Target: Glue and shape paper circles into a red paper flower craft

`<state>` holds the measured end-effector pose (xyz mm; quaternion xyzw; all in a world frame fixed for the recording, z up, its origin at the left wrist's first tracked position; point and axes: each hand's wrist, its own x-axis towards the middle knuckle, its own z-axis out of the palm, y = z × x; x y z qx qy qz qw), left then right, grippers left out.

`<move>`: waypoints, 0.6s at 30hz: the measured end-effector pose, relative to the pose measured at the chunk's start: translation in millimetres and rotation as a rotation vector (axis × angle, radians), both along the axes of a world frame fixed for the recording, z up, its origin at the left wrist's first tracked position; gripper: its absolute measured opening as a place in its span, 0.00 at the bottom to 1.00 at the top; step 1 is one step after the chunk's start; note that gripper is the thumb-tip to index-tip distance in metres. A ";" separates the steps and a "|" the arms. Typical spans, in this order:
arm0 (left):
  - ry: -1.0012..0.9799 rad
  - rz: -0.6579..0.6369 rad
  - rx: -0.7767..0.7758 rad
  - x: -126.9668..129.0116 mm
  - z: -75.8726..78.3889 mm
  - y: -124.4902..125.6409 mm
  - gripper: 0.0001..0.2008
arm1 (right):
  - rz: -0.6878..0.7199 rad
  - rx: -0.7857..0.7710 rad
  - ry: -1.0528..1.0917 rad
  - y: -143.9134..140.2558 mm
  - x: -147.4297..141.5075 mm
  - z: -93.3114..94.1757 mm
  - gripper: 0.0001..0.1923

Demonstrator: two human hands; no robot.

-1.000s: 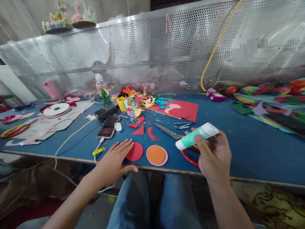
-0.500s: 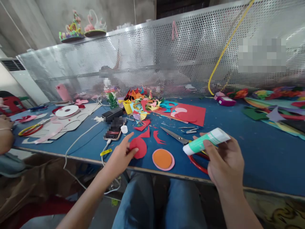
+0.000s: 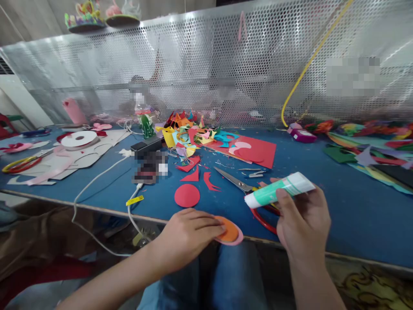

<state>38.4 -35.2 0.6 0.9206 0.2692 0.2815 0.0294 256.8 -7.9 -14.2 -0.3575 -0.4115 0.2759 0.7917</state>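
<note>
Left hand: the left hand point(image 3: 190, 232) lies palm down at the near table edge, fingers loosely curled over the orange-and-pink disc point(image 3: 229, 233); fingertips press on its left part. Whether it pinches the disc or only rests on it cannot be told.

Orange-and-pink disc: an orange circle on a slightly larger pink one, half over the table edge, just under the left fingers, between the two hands.

Right hand: the right hand point(image 3: 303, 224) is closed round the glue stick point(image 3: 279, 190), thumb across the barrel, raised a little above the table.

Glue stick: green and white tube, lying nearly level in the grip, its white end pointing toward the left hand.

Red circle: a red paper circle point(image 3: 187, 195) lies flat just beyond the left hand, apart from it.

Scissors: scissors point(image 3: 240, 184) with red handles lie under and just left of the right hand, blades pointing away and to the left.

Red scraps: small red offcuts point(image 3: 196, 171) lie beyond the red circle.

Paper heap: a pile of coloured cuttings point(image 3: 189, 133) with a red sheet point(image 3: 258, 151) sits farther off, ahead of both hands.

Phone and cable: a blurred phone point(image 3: 148, 165) with a white cable point(image 3: 97, 181) lies off to the left of the left hand.

Table: blue top point(image 3: 338, 202), perforated metal screen point(image 3: 206, 64) behind.
</note>
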 end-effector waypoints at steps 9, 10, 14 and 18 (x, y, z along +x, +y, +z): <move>-0.058 0.373 0.078 17.5 -9.4 14.5 0.16 | 0.050 0.037 0.016 -1.0 0.7 0.7 0.17; -0.055 0.323 0.104 17.0 -14.1 11.4 0.14 | 0.084 0.032 0.027 -1.3 1.2 1.4 0.17; -0.058 0.226 0.115 13.5 -31.7 -6.7 0.13 | 0.249 0.031 0.050 -2.3 -1.0 12.4 0.14; -0.081 0.281 0.169 12.6 -45.8 -16.4 0.16 | 0.329 0.031 0.037 1.4 -24.5 37.4 0.08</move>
